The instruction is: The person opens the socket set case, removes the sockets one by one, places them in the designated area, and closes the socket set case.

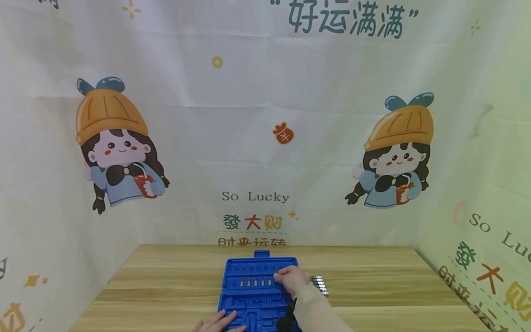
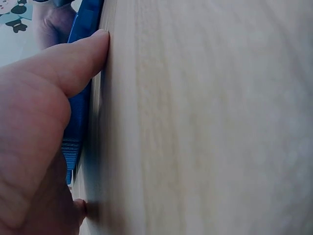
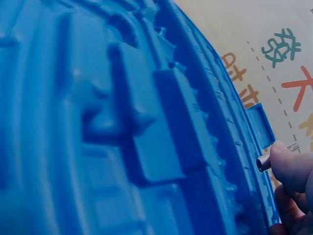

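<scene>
A blue plastic tool case (image 1: 261, 260) lies opened out flat on the table, with moulded slots in both halves. Over the right side of its far half, my right hand (image 1: 292, 279) pinches a small silver bit socket (image 3: 264, 163) between thumb and fingers. Several small metal bit sockets (image 1: 255, 282) stand in a row in that half, left of the fingertips. My left hand (image 1: 217, 323) rests with extended fingers at the near half's left edge. In the left wrist view, its thumb (image 2: 78, 61) lies along the case's side.
To the right of the case, several silver sockets (image 1: 320, 285) lie side by side on the wooden table (image 1: 373, 276). A black object (image 1: 285, 320) sits by the right wrist over the case. Printed cloth (image 1: 257, 152) hangs behind the table's far edge.
</scene>
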Action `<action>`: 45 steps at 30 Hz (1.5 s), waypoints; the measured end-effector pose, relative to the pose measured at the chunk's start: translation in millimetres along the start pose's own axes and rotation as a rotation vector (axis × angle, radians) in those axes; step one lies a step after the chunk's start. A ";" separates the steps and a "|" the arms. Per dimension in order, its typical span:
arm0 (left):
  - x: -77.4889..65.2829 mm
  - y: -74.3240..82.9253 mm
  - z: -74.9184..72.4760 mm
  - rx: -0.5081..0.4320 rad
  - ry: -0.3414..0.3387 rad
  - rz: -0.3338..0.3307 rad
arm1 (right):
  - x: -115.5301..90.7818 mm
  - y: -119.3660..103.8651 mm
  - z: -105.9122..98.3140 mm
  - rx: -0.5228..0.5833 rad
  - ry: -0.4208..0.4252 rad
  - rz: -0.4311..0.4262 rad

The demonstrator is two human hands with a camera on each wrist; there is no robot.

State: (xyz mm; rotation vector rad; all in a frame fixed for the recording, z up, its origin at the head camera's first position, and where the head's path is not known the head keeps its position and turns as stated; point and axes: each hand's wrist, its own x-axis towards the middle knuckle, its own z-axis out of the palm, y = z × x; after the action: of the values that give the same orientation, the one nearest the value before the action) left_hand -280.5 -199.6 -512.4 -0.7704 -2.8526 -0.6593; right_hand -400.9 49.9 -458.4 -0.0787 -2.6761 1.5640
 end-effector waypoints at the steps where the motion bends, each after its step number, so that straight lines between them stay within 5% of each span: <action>1: -0.4 0.3 0.2 -0.001 0.000 0.002 | 0.0 0.7 -0.8 0.015 -0.005 -0.018; 6: -1.8 2.5 1.8 -0.015 0.014 0.017 | -3.2 2.1 -12.6 0.033 -0.054 -0.105; 13: -3.1 3.2 2.8 -0.026 0.040 0.039 | -8.0 7.3 -40.9 0.033 -0.165 -0.110; 20: 0.6 0.5 -5.6 -0.015 -0.059 0.067 | -9.6 29.2 -69.0 0.190 -0.205 -0.145; 28: 2.9 -2.9 -12.4 0.008 -0.130 0.071 | -14.4 50.2 -99.5 0.174 -0.262 -0.166; 38: 4.8 -4.2 -19.4 -0.040 -0.229 0.032 | -25.4 70.9 -117.1 0.031 -0.173 -0.201; 45: 6.0 -2.7 -20.4 -0.053 -0.238 0.030 | -27.7 85.3 -115.9 0.015 -0.151 -0.224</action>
State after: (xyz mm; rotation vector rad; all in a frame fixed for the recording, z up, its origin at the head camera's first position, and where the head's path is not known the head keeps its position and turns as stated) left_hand -287.1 -207.9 -493.8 -0.9580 -3.0382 -0.6848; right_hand -364.2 190.7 -476.1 0.3409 -2.6682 1.5776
